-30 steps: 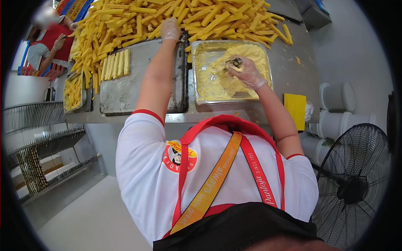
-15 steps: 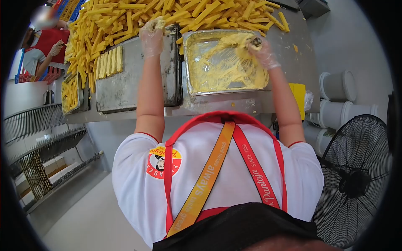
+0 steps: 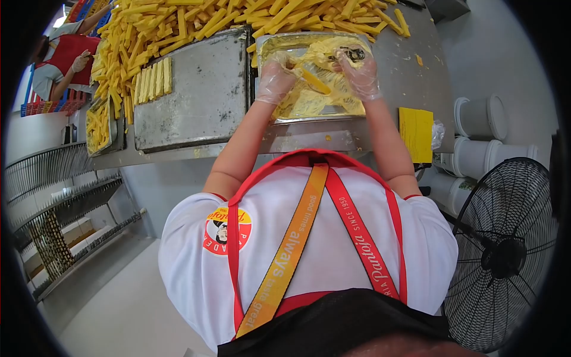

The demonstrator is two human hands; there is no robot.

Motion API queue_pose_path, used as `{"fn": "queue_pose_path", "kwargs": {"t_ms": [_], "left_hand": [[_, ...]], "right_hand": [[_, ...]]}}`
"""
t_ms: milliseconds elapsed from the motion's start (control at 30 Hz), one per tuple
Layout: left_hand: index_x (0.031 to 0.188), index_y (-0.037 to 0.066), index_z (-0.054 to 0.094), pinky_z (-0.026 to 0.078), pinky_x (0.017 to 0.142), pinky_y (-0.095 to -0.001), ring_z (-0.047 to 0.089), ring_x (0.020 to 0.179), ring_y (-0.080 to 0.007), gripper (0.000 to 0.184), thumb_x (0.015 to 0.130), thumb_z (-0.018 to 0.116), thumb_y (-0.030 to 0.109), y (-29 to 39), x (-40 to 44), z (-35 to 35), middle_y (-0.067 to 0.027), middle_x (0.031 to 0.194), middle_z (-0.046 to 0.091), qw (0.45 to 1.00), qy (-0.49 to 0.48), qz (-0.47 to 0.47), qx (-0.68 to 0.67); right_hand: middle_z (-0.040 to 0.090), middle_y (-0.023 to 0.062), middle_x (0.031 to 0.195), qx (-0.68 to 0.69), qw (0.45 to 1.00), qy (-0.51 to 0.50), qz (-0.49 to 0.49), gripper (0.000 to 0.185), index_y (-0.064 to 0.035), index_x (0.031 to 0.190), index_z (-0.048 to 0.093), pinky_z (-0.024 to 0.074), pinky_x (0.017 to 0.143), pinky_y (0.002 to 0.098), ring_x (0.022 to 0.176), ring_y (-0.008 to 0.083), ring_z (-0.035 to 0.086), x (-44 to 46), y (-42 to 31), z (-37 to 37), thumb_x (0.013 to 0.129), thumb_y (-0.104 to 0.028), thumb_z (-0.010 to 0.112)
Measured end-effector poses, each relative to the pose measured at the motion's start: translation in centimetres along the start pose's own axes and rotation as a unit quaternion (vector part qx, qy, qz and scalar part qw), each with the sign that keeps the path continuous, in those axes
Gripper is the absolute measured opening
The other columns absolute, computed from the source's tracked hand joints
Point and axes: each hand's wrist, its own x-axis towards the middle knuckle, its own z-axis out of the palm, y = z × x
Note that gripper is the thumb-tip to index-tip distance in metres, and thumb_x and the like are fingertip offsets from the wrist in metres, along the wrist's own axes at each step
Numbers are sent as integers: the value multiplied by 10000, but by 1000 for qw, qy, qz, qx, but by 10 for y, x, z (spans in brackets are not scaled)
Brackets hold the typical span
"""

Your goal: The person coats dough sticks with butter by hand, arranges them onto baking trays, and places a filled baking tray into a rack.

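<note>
My gloved left hand [image 3: 278,78] is closed on the end of a yellow bread-like stick [image 3: 315,82], held over a metal pan [image 3: 266,49]. Pale yellow cream [image 3: 321,55] is smeared across the pan's inside. My gloved right hand [image 3: 360,74] grips a dark-handled tool [image 3: 355,55] at the pan's right side; its working end is hidden. To the left lies a worn baking sheet [image 3: 196,89], bearing several cream-coated sticks [image 3: 153,80] in a row at its left end.
A large heap of yellow sticks [image 3: 178,21] covers the far side of the table. A smaller tray of sticks [image 3: 98,128] sits at far left. A person in a red apron [image 3: 68,62] stands beyond it. White buckets [image 3: 480,116] and a black fan [image 3: 502,256] are at right.
My left hand has moved right from above the baking sheet to the pan, and a yellow stick now shows in it. My right hand stays over the pan with the tool, shifted slightly left.
</note>
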Motion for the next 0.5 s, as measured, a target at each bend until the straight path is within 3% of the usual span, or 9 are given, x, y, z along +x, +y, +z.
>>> {"fn": "queue_pose_path", "kwargs": {"t_ms": [67, 167, 200, 300, 333, 400, 500], "left_hand": [[959, -10, 672, 531, 730, -394, 679, 827, -329, 284, 740, 759, 149, 21, -6, -13, -179, 890, 707, 997, -2, -75, -29], [944, -1, 653, 532, 726, -392, 677, 821, -321, 312, 718, 788, 167, 9, -6, -19, -169, 872, 699, 996, 57, -32, -54], [894, 11, 644, 532, 720, -391, 673, 816, -327, 285, 720, 789, 184, 5, -5, -20, -167, 872, 693, 990, 56, -11, -126], [911, 13, 644, 532, 724, -389, 672, 810, -329, 290, 732, 782, 195, 3, -7, -26, -171, 863, 692, 996, 65, 8, -61], [911, 13, 644, 530, 724, -389, 670, 810, -329, 290, 736, 780, 199, 3, -9, -27, -175, 867, 690, 998, 54, 11, -20], [913, 13, 643, 526, 722, -389, 665, 811, -329, 290, 744, 776, 207, 0, -12, -25, -183, 875, 685, 998, 31, 16, 61], [896, 12, 633, 513, 703, -402, 647, 792, -336, 271, 737, 775, 180, 4, -13, -19, -193, 857, 664, 997, 16, 21, 74]], "right_hand": [[687, 71, 876, 4, 1000, 4, -11, 190, 7, 1016, 655, 530, 681, 301, 758, 132, 669, -14, -14, 5, 864, -102, 689], [689, 84, 888, 57, 997, 48, 16, 160, 7, 1026, 621, 562, 634, 286, 707, 142, 673, -20, -13, 2, 899, -77, 670], [692, 90, 894, 83, 994, 68, 34, 142, 8, 1029, 606, 577, 612, 279, 689, 146, 675, -21, -11, -2, 917, -63, 658], [690, 83, 898, 27, 995, 100, 6, 133, 4, 1026, 605, 574, 614, 271, 687, 146, 673, -19, 0, -17, 920, -62, 650], [690, 82, 903, -119, 984, 120, -62, 129, 2, 1024, 606, 573, 611, 268, 693, 146, 674, -17, 2, -21, 919, -60, 648], [690, 81, 914, -397, 884, 151, -194, 123, -2, 1021, 607, 571, 604, 264, 706, 145, 675, -10, 5, -23, 917, -55, 645], [682, 127, 824, -378, 890, 111, -228, 213, -20, 979, 658, 533, 656, 317, 710, 213, 678, 1, 27, -3, 829, -156, 722]]}}
